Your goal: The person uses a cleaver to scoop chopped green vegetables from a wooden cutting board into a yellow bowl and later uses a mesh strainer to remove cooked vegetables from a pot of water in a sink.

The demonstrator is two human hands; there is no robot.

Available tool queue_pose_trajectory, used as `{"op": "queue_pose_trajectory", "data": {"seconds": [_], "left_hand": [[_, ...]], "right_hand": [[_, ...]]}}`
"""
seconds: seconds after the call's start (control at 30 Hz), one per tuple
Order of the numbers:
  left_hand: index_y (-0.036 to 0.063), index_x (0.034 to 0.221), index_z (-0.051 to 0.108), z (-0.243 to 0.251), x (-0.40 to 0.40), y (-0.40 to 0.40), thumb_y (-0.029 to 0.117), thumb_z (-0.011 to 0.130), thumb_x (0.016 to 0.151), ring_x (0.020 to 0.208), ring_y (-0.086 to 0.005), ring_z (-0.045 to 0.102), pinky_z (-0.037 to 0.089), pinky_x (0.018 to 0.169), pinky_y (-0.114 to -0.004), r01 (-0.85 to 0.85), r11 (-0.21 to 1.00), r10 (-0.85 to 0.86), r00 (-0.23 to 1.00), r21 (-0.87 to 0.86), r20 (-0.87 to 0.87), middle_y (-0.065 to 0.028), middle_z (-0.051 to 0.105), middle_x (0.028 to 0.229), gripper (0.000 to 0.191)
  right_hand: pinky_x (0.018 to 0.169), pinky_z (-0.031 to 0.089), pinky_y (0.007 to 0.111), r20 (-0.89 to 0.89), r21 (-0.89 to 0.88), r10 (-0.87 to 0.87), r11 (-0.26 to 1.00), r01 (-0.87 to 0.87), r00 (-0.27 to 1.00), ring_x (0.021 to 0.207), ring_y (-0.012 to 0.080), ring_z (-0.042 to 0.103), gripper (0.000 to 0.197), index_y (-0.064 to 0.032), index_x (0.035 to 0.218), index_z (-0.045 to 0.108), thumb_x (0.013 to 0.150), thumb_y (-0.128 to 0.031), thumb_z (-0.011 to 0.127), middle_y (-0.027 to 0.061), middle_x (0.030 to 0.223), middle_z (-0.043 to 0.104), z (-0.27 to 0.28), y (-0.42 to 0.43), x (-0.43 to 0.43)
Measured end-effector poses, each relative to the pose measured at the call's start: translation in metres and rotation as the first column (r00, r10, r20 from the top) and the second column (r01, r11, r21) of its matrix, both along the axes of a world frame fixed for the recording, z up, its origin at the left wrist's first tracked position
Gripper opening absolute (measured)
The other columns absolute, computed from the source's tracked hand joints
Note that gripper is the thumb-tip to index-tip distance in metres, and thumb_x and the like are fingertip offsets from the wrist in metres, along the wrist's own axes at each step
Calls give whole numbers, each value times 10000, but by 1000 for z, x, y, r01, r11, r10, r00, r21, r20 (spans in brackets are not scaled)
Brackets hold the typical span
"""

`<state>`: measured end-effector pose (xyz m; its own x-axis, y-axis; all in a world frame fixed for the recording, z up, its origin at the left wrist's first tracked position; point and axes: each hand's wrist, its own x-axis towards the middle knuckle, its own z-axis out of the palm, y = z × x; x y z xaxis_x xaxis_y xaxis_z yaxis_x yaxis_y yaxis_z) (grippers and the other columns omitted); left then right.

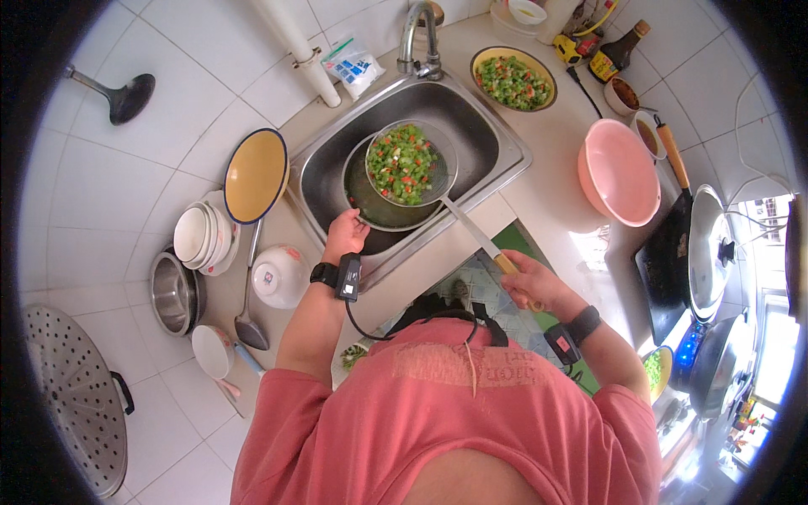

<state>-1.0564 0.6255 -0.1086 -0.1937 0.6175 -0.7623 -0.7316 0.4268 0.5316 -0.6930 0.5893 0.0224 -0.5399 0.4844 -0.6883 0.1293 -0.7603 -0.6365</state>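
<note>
My right hand is closed around the wooden handle of a wire-mesh skimmer. Chopped green vegetables with red bits fill much of its bowl. Beneath the skimmer, in the stainless steel sink, is a metal basin of cloudy liquid with a few red and green bits. My left hand grips the near rim of that basin. A yellow enamel bowl of similar chopped vegetables stands right of the faucet.
A pink plastic basin and a lidded wok are on the right. To the left are a yellow enamel plate, stacked white bowls, a metal spatula, an upturned bowl and steel pots. A dark sauce bottle stands back right.
</note>
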Motion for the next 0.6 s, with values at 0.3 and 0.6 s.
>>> {"op": "queue_pose_trajectory", "data": {"seconds": [0.3, 0.6], "left_hand": [[61, 864, 491, 2, 1, -3, 132, 494, 790, 899, -224, 487, 344, 888, -368, 3, 1000, -3, 1000, 27, 14, -71, 541, 886, 103], [75, 852, 489, 2, 1, -2, 131, 492, 791, 890, -216, 485, 352, 873, -363, -21, 1000, 21, 1000, 0, -6, -62, 532, 876, 82]], "right_hand": [[356, 344, 218, 16, 21, 35, 999, -35, 999, 378, 81, 406, 541, -45, 1269, 245, 791, -55, 497, -4, 558, 432, 5, 1, -1], [351, 352, 221, -8, 6, 27, 1000, -27, 1000, 380, 83, 407, 528, -62, 1270, 251, 798, -53, 488, -1, 556, 429, 2, 3, 1]]}}
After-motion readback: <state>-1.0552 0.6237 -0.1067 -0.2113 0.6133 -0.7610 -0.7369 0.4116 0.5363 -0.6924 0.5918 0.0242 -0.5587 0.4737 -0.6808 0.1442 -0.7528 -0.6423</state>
